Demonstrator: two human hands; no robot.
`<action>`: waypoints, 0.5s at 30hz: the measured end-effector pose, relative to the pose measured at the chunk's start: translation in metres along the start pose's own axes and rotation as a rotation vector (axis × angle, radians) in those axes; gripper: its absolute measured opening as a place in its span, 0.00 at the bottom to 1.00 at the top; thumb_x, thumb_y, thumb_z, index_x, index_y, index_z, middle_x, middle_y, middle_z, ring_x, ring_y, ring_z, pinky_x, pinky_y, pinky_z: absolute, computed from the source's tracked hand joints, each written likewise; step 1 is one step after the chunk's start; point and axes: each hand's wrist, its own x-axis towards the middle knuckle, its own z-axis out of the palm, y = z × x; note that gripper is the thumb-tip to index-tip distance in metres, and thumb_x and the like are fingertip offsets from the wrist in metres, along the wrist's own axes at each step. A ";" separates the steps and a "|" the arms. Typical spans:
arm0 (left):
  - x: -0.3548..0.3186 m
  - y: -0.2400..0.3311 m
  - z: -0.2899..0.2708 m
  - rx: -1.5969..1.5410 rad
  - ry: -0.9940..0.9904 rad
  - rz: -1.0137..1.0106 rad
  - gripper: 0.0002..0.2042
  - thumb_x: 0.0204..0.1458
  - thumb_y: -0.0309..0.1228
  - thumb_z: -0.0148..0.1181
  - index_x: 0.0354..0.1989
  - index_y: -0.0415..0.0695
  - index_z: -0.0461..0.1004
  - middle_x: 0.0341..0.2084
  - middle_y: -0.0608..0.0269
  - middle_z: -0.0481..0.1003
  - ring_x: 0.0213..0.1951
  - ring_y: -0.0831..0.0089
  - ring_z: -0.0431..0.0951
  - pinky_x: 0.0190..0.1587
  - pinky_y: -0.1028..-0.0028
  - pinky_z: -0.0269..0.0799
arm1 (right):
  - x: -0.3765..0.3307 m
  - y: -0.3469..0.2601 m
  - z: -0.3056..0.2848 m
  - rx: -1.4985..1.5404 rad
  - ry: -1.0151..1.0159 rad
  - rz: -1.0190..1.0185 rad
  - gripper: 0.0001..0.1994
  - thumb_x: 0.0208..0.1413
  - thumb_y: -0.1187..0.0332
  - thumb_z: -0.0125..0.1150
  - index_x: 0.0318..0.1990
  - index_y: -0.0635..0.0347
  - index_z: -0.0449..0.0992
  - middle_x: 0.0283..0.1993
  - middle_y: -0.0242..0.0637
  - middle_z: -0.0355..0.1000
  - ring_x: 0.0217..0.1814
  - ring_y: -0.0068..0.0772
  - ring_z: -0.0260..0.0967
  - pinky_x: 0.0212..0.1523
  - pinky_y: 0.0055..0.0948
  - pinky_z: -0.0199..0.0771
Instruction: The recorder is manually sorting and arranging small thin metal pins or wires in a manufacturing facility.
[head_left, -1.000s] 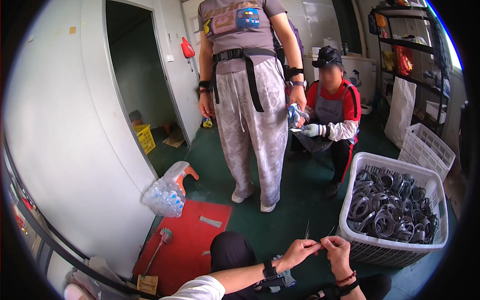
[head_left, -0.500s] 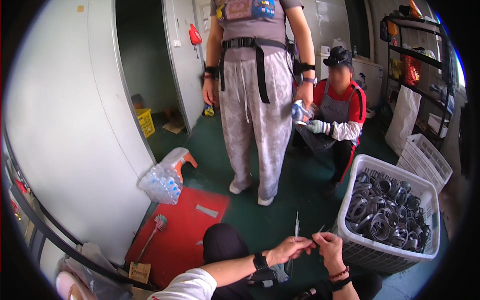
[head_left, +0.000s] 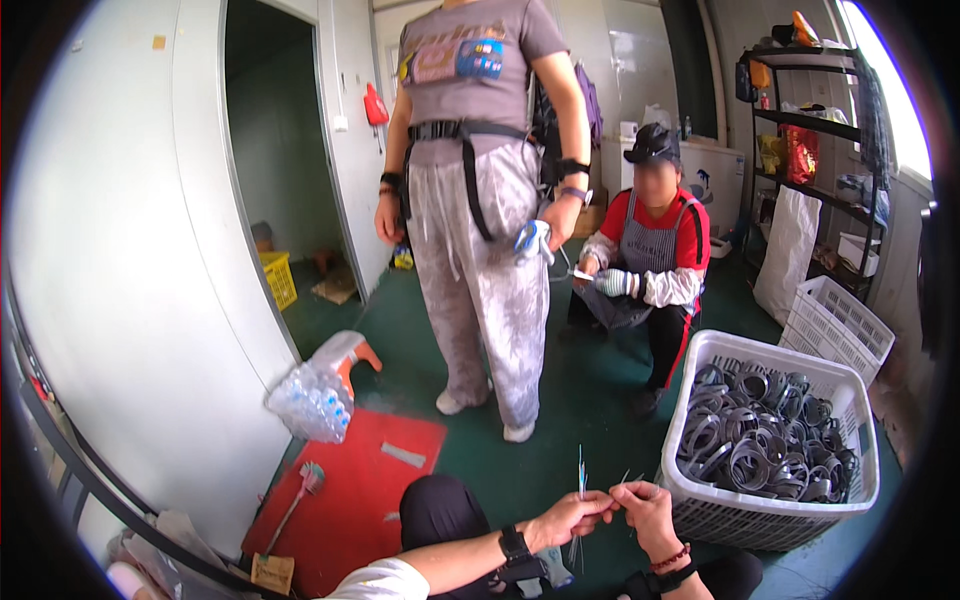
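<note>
Low in the middle, my left hand (head_left: 570,517) is closed around a bundle of thin, stiff-looking strands (head_left: 582,470). Their pale, partly bluish ends stick up above the fist, and more ends hang below it. Right beside it, my right hand (head_left: 648,512) is closed in a pinch, its fingertips meeting those of the left. A thin dark strand (head_left: 626,477) pokes up at that meeting point; which hand grips it more firmly is hard to make out. What the strands are made of is too small to tell.
A white crate (head_left: 775,505) full of dark looped bands (head_left: 750,465) stands close on the right. A person (head_left: 480,270) stands ahead, holding something white and blue; another (head_left: 660,240) squats behind. On the left are a red mat (head_left: 345,500), a brush (head_left: 308,480) and bagged bottles (head_left: 312,402).
The view has shifted slightly. My hands stay together, still pinching the strands. The squatting person's hands are now apart from the standing person's hand, with a thin loop between them.
</note>
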 end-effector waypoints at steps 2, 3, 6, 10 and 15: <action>0.000 0.002 0.000 -0.002 0.011 -0.006 0.11 0.67 0.39 0.55 0.45 0.45 0.77 0.30 0.73 0.76 0.17 0.90 0.54 0.19 0.84 0.48 | -0.011 -0.010 0.006 -0.006 0.020 -0.001 0.06 0.59 0.71 0.68 0.37 0.65 0.83 0.25 0.30 0.76 0.17 0.11 0.59 0.18 0.15 0.51; 0.000 0.004 0.002 -0.001 0.034 -0.028 0.11 0.67 0.38 0.55 0.46 0.44 0.78 0.32 0.72 0.77 0.17 0.90 0.55 0.19 0.84 0.48 | -0.012 -0.013 0.006 -0.006 0.027 -0.003 0.05 0.59 0.71 0.68 0.37 0.65 0.83 0.25 0.30 0.76 0.17 0.11 0.58 0.17 0.15 0.52; 0.000 0.008 0.005 -0.002 0.058 -0.053 0.11 0.66 0.36 0.57 0.49 0.43 0.79 0.35 0.67 0.80 0.17 0.89 0.56 0.19 0.84 0.50 | -0.007 -0.009 0.004 -0.013 0.051 -0.062 0.05 0.59 0.71 0.69 0.37 0.65 0.83 0.25 0.29 0.76 0.17 0.11 0.57 0.17 0.15 0.51; 0.000 0.008 0.007 0.019 0.117 -0.041 0.10 0.64 0.34 0.60 0.48 0.43 0.80 0.35 0.66 0.81 0.17 0.90 0.57 0.19 0.84 0.50 | -0.007 -0.009 0.001 0.026 0.037 -0.038 0.06 0.58 0.71 0.69 0.37 0.65 0.84 0.25 0.29 0.75 0.17 0.11 0.57 0.17 0.15 0.52; -0.004 0.006 0.008 0.026 0.159 -0.042 0.10 0.63 0.33 0.62 0.48 0.44 0.80 0.34 0.67 0.81 0.16 0.90 0.57 0.19 0.84 0.50 | 0.002 0.005 -0.006 -0.032 0.093 -0.127 0.06 0.58 0.71 0.69 0.36 0.65 0.84 0.25 0.27 0.76 0.17 0.12 0.58 0.18 0.16 0.53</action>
